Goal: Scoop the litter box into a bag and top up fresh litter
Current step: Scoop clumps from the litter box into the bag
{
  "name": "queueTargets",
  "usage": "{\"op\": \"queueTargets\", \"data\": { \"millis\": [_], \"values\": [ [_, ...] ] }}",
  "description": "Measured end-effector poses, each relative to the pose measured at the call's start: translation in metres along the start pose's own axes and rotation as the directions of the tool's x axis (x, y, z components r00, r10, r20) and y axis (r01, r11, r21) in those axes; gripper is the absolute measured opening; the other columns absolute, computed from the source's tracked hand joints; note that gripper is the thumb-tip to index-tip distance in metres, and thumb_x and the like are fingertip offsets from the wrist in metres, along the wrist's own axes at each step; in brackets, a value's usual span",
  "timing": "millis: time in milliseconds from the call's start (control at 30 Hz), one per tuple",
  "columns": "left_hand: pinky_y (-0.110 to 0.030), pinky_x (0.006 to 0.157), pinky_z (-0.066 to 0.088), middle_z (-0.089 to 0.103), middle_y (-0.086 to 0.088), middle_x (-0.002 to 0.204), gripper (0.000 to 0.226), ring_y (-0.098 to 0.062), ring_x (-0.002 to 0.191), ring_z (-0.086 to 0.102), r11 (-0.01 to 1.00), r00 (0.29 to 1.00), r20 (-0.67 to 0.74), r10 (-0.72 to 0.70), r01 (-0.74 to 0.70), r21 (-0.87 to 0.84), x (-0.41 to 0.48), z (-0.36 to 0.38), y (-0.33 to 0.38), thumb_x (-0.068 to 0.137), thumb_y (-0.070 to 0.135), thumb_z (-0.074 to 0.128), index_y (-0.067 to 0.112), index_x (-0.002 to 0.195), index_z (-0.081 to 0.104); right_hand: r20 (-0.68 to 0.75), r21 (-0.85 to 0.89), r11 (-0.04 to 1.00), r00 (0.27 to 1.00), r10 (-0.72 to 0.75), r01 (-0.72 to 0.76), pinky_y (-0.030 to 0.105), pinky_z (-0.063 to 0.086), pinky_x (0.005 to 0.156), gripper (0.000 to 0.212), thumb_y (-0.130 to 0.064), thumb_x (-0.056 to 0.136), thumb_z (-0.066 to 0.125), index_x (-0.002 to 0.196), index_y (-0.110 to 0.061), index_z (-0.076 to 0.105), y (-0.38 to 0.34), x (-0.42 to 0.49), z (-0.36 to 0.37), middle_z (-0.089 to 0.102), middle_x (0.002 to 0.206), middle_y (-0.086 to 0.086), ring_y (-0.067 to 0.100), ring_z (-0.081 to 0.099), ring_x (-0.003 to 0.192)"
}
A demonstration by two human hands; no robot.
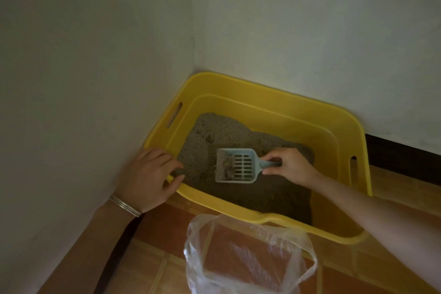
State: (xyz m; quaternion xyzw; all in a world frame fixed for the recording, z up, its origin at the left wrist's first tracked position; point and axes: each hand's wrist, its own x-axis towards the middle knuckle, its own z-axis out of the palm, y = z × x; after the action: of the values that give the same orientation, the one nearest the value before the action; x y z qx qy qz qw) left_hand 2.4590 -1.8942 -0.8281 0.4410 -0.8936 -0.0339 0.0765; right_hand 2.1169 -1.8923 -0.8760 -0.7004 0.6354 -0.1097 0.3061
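One scoop [236, 166], one litter box [262, 93] and one bag [250, 258] show.

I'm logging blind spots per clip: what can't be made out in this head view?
- Plastic bag: head view, lower part cut off by the bottom edge.
- Scoop: handle mostly hidden in the right hand; its load is too dim to identify.
- Litter box: near-left corner covered by the left hand gripping it; part of the right side behind the right forearm.
- Fresh litter supply: out of frame.

home corner: tiled floor [152, 267], litter box [262, 102]
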Motion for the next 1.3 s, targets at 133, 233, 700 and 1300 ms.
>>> {"op": "queueTargets", "data": {
  "millis": [133, 233, 700, 1300],
  "values": [
    [-0.031, 0.085, 0.037, 0.067, 0.001, 0.079, 0.035, -0.023, 0.083, 0.063, 1.000, 1.000, -0.018, 0.012, -0.013, -0.027, -0.002, 0.002, -0.002, 0.084, 0.040, 0.047, 0.015, 0.085, 0.072, 0.019, -0.320, 0.946, 0.999, -0.049, 0.052, 0.022, 0.049, 0.071, 0.030, -0.034, 0.077, 0.071, 0.107, -0.028, 0.067, 0.010, -0.006, -0.015, 0.060, 0.093, -0.016, 0.001, 0.054, 0.079],
    [-0.032, 0.086, 0.035, 0.067, 0.002, 0.080, 0.033, -0.024, 0.084, 0.062, 0.999, 0.999, -0.044, 0.004, -0.006, -0.046, -0.001, 0.006, 0.000, 0.083, 0.039, 0.048, 0.016, 0.085, 0.072, 0.085, -0.458, 0.878, 0.991, -0.107, 0.134, 0.019, 0.046, 0.067, 0.031, -0.038, 0.081, 0.066, 0.111, -0.031, 0.064, 0.004, -0.007, -0.006, 0.056, 0.096, -0.016, 0.002, 0.053, 0.080],
    [-0.033, 0.089, 0.035, 0.066, 0.005, 0.083, 0.029, -0.022, 0.089, 0.060, 0.995, 0.999, -0.039, -0.018, 0.014, -0.098, -0.001, 0.008, 0.002, 0.075, 0.037, 0.052, 0.019, 0.085, 0.072, 0.072, 0.023, 0.999, 0.997, -0.042, 0.040, 0.030, 0.049, 0.078, 0.021, -0.025, 0.079, 0.072, 0.099, -0.018, 0.069, -0.065, 0.053, 0.069, 0.066, 0.097, -0.003, 0.012, 0.060, 0.087],
    [-0.036, 0.084, 0.041, 0.067, 0.006, 0.078, 0.033, -0.022, 0.080, 0.061, 0.998, 0.998, -0.030, -0.055, 0.054, -0.041, -0.002, 0.008, 0.006, 0.078, 0.044, 0.049, 0.022, 0.080, 0.074, -0.220, 0.080, 0.996, 0.975, -0.011, 0.030, 0.030, 0.050, 0.076, 0.034, -0.023, 0.073, 0.076, 0.106, -0.017, 0.070, -0.038, -0.014, 0.008, 0.066, 0.092, -0.004, 0.011, 0.061, 0.081]
  ]
}}
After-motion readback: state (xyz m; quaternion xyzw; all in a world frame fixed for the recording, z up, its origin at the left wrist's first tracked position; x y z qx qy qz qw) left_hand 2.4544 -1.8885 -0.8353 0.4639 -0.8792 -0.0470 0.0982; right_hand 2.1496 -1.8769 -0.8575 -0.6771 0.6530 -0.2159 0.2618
